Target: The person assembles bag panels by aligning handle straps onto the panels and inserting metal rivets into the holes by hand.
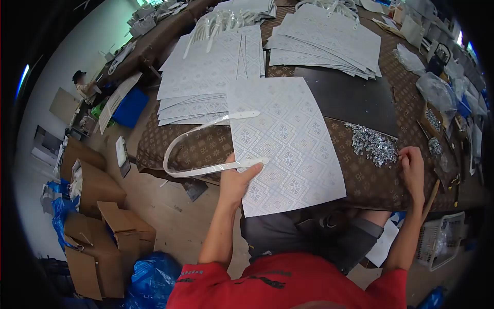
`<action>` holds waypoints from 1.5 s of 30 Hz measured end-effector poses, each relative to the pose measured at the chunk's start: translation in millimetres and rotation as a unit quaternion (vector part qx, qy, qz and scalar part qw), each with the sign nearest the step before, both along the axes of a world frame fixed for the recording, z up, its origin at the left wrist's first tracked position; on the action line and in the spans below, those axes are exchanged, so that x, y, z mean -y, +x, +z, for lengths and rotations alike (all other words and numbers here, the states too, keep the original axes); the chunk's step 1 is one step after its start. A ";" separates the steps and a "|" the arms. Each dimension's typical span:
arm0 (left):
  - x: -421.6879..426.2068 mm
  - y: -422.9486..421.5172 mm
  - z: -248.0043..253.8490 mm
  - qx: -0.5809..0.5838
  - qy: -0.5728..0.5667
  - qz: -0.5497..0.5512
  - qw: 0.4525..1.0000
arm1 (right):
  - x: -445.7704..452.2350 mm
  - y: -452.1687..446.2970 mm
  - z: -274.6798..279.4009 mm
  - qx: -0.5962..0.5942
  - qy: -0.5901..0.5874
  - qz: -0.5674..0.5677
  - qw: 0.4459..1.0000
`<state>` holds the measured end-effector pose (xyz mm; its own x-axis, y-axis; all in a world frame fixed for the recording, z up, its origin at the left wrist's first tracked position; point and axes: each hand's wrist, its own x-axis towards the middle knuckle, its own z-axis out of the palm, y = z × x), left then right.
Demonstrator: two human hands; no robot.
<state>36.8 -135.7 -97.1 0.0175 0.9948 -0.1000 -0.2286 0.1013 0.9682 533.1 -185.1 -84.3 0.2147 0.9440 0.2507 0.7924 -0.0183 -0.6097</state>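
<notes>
The brown patterned worktop (363, 185) has its near edge running across the middle of the frame, just in front of the person's lap, and the lower edge of the white patterned panel (288, 139) reaches past it toward the person. On the panel's right, a strip of brown cloth shows between it and the pile of small shiny pieces (373, 147); on its left, more cloth shows inside the loop of the pale strap (177, 149). Beyond the panel the room is tighter: its far left part overlaps the left stack of panels (195, 69), a dark flat board (350, 100) lies beyond the shiny pile, and the right stack of panels (324, 41) sits at the upper right of centre. Clear plastic bags (437, 92) and tools lie along the right side. The panel is in the centre of the frame, between the hands, with both strap ends lying on its left part and the loop bowing out leftward. The left hand (239, 180) grips the panel's left edge at the lower strap end, thumb on top and fingers underneath. The right hand (411, 162) is well apart from the panel, fingers bent and drawn close together at the right end of the shiny pile; whether they pinch a piece, I cannot tell.
</notes>
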 end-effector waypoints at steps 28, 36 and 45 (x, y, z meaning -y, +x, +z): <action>-6.2 8.7 -2.1 -0.118 0.063 0.012 0.991 | -51.4 -254.9 19.6 -0.422 -0.147 0.211 0.869; -6.1 7.9 -2.1 -0.080 0.070 0.018 0.994 | -67.4 -278.6 21.5 -0.526 -0.193 0.216 0.800; -4.9 4.8 1.8 -0.085 0.051 0.004 0.995 | -63.8 -292.9 13.5 -0.443 -0.170 0.229 0.850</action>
<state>41.6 -130.8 -95.3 0.0020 1.0000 0.0014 -0.0607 -0.0012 0.9982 240.2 -121.3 -70.8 -0.2328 0.9648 -0.1226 -0.0032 -0.1268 -0.9919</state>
